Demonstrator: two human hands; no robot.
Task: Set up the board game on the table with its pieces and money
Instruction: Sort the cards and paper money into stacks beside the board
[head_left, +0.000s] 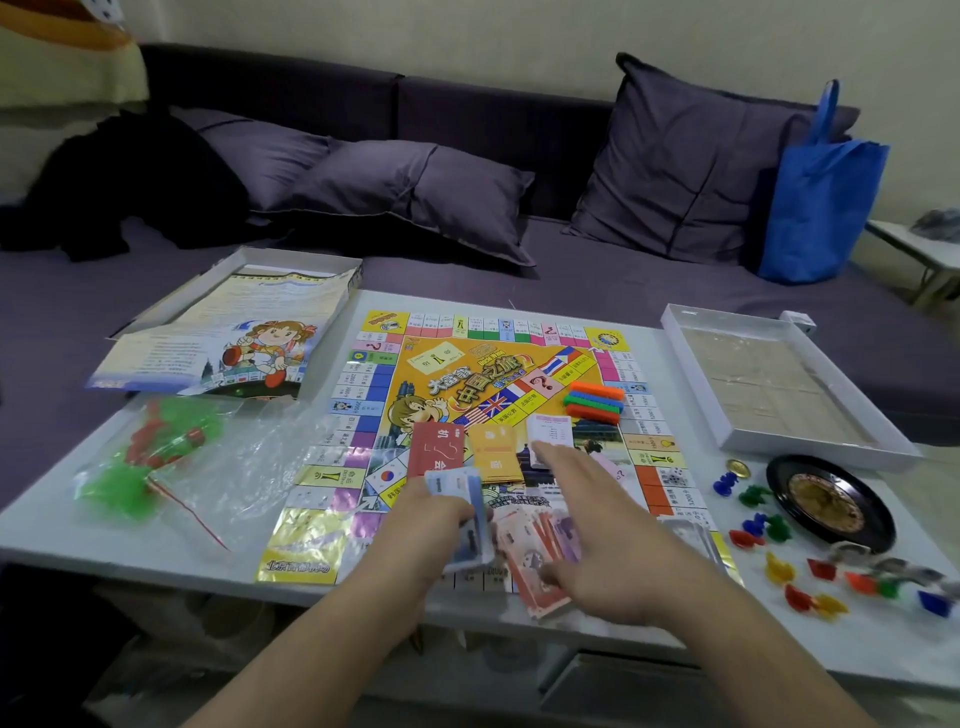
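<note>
Board game (483, 395) lay unfolded flat across the middle of the white table (47, 525), so setup was well under way. Red card deck (435, 451), orange card deck (493, 453) and a small white deck (550, 435) sat in a row near board centre, probably as draw piles. Stack of coloured bars (593, 401) rested just beyond them. Play money (535, 545) was fanned on the near board edge. Left hand (441, 519) gripped a wad of bluish notes (467, 512), likely for sorting. Right hand (587, 519) reached forward, fingers straight and holding nothing, tips near the white deck; contact unclear. Coloured pawns (769, 530) were scattered off-board at right, beside a roulette wheel (826, 501) and box tray (727, 415). Rules sheet (218, 348) and plastic bag (156, 457) lay left.
</note>
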